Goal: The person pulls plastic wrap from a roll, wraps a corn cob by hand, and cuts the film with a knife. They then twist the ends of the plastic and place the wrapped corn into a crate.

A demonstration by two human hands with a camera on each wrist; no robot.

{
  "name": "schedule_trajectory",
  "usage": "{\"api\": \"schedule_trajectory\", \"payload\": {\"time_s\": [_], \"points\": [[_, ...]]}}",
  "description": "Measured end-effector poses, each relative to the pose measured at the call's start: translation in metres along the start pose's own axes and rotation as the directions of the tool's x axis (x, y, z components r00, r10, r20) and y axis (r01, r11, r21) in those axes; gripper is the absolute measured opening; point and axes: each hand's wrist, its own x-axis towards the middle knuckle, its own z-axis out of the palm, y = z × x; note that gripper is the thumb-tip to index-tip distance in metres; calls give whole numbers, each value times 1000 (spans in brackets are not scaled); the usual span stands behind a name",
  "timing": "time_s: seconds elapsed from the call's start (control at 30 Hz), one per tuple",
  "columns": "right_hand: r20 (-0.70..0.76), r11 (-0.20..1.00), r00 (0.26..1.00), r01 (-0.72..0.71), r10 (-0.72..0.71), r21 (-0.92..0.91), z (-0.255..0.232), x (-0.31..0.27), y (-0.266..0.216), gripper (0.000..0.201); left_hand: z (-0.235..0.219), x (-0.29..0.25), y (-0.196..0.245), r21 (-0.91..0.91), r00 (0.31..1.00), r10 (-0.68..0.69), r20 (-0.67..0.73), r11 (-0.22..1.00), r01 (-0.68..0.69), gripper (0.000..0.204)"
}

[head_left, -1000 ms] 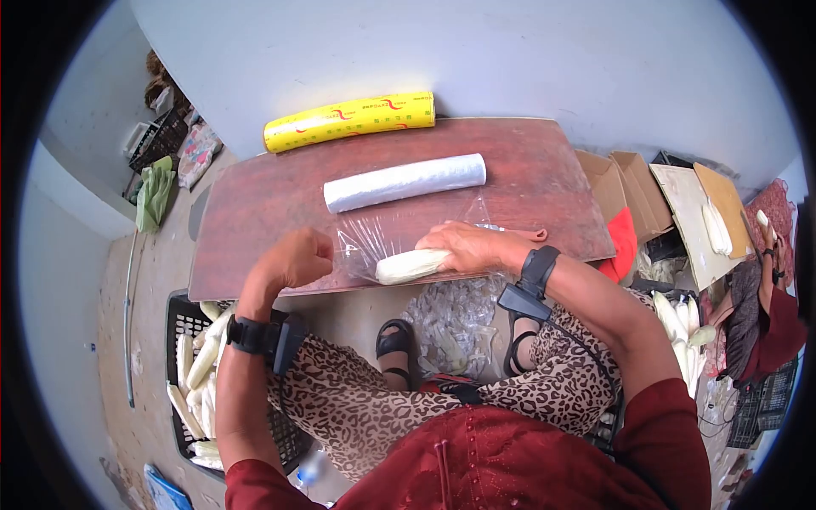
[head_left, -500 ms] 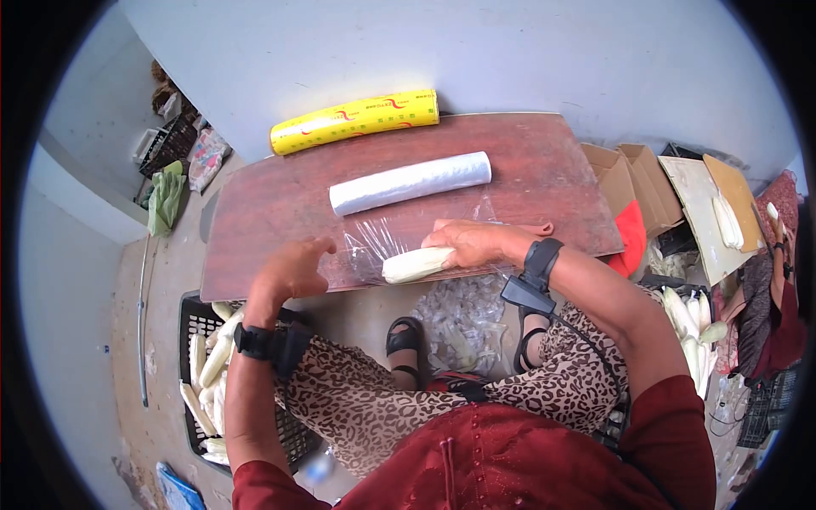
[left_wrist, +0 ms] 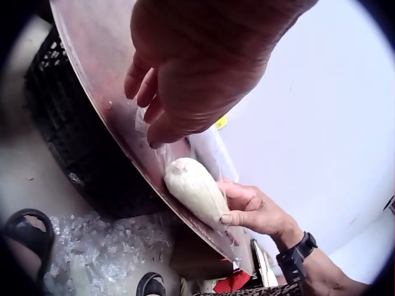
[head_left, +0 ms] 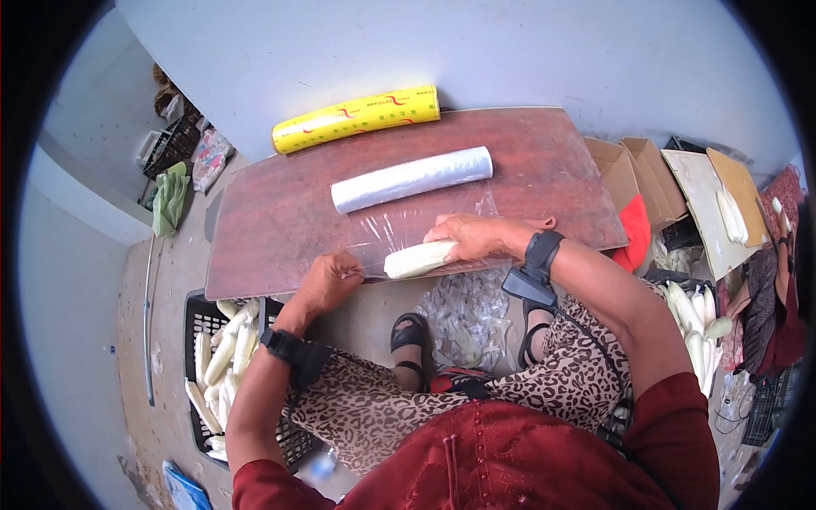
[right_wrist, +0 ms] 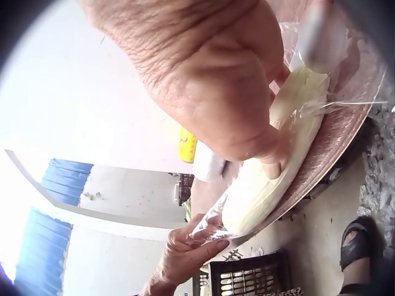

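A pale corn cob (head_left: 415, 259) lies on a sheet of clear cling film (head_left: 399, 229) near the front edge of the brown table (head_left: 272, 204). My right hand (head_left: 469, 236) grips the cob's right end, fingers curled round it; the right wrist view shows the right hand (right_wrist: 216, 86) on the cob (right_wrist: 278, 166). My left hand (head_left: 334, 277) pinches the film's near left corner at the table edge. In the left wrist view the left hand (left_wrist: 185, 80) has its fingertips on the film, just left of the cob (left_wrist: 194, 191). The film roll (head_left: 412, 179) lies behind the sheet.
A yellow boxed roll (head_left: 357, 118) lies at the table's back edge. A black crate (head_left: 200, 310) of cobs stands on the floor at left, and crumpled plastic (head_left: 463, 314) lies under the table. Cardboard boxes (head_left: 633, 174), more cobs (head_left: 693, 327) and another person (head_left: 765, 314) are at right.
My left hand, earlier a raised fist left of the film, has come down to the table's front edge and taken the film's corner. The right hand stays on the cob.
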Motion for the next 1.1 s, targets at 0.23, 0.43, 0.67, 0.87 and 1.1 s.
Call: {"api": "schedule_trajectory", "payload": {"time_s": [0.23, 0.43, 0.67, 0.87, 1.1], "points": [[-36, 999, 998, 46, -46, -22, 2, 2, 6, 45, -6, -12, -23, 96, 985, -119, 128, 990, 107, 13], [-106, 997, 994, 37, -29, 72, 5, 2, 10, 42, -18, -13, -39, 339, 937, -341, -71, 876, 344, 13], [-84, 999, 996, -34, 37, 40, -3, -2, 0, 38, -7, -4, 96, 314, 796, 400, -454, 908, -277, 35], [-97, 997, 994, -37, 44, 75, -3, -4, -1, 37, 62, 26, 84, 288, 918, 297, -261, 932, -220, 50], [-236, 995, 971, -7, 30, 99, -14, -24, 5, 61, 71, 40, 63, 125, 961, 204, -188, 975, -182, 40]]}}
